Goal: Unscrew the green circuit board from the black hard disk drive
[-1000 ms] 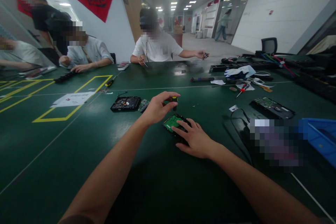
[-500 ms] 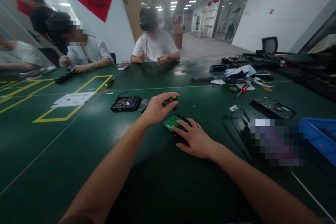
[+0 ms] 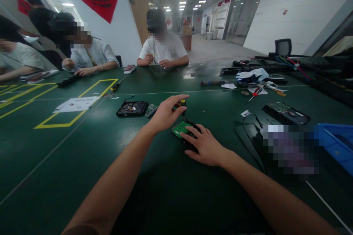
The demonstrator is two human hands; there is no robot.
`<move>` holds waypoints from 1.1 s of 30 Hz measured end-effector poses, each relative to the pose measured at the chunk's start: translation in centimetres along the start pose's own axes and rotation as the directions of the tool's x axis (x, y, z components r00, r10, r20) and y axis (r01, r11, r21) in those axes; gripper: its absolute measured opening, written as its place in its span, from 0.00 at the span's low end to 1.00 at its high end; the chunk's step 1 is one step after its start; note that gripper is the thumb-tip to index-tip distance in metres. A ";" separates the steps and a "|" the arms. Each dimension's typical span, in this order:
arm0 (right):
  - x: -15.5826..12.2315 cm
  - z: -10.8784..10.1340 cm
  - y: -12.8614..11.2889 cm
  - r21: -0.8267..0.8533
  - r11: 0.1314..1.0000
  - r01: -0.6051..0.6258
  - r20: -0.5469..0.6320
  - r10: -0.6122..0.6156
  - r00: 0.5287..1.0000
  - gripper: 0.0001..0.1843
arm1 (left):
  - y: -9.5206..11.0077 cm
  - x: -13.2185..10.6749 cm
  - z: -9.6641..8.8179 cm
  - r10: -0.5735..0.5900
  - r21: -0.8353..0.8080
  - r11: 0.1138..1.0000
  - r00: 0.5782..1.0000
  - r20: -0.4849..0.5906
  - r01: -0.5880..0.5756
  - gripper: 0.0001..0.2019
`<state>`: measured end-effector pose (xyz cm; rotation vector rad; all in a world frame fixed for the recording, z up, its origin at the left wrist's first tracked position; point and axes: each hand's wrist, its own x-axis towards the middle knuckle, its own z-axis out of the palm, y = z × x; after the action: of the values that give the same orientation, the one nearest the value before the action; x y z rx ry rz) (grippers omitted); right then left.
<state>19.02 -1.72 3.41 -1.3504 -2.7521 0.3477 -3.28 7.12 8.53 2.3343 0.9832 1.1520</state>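
A hard drive [image 3: 182, 129] with a green circuit board facing up lies on the dark green table [image 3: 82, 154]. My right hand [image 3: 205, 146] rests flat on its near side, fingers spread, holding it down. My left hand [image 3: 165, 112] is above the drive's far edge, fingers pinched round a small screwdriver [image 3: 182, 105] with a yellow and black handle standing upright over the board.
An opened drive [image 3: 131, 108] lies to the left with a small board beside it. Another drive [image 3: 285, 112], cables and a blue bin [image 3: 336, 143] are at right. A paper sheet [image 3: 75, 103] lies on yellow floor-tape markings. Several people sit at the far side.
My left fingers have shifted slightly on the screwdriver handle. The person opposite has pulled both hands in toward the chest. My right hand has not moved.
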 end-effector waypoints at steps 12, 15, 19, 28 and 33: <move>0.0 0.2 0.0 0.017 1.000 -0.019 0.014 0.019 1.000 0.40 | 0.2 -0.2 -0.2 -0.020 -0.049 0.999 0.996 0.087 0.024 0.22; 0.1 0.2 0.1 0.018 1.000 -0.015 0.011 0.015 1.000 0.40 | 0.1 -0.1 -0.1 -0.001 0.047 0.999 1.000 0.013 0.000 0.17; 0.1 0.3 0.2 0.016 1.000 -0.006 0.003 0.006 1.000 0.40 | 0.4 0.0 -0.1 0.017 0.234 0.972 0.999 -0.038 -0.008 0.16; 0.1 -0.2 -0.1 0.022 1.000 -0.013 0.020 0.013 1.000 0.39 | 0.7 0.0 -0.1 0.024 0.352 0.936 0.996 -0.082 0.006 0.19; 0.0 -0.2 -0.1 0.013 1.000 -0.004 0.014 0.004 1.000 0.40 | 0.5 0.1 -0.3 0.029 0.115 0.993 0.999 -0.034 -0.025 0.13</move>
<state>18.94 -1.74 3.60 -1.3559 -2.7535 0.3765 -3.25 6.85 9.03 2.4312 1.0598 1.1806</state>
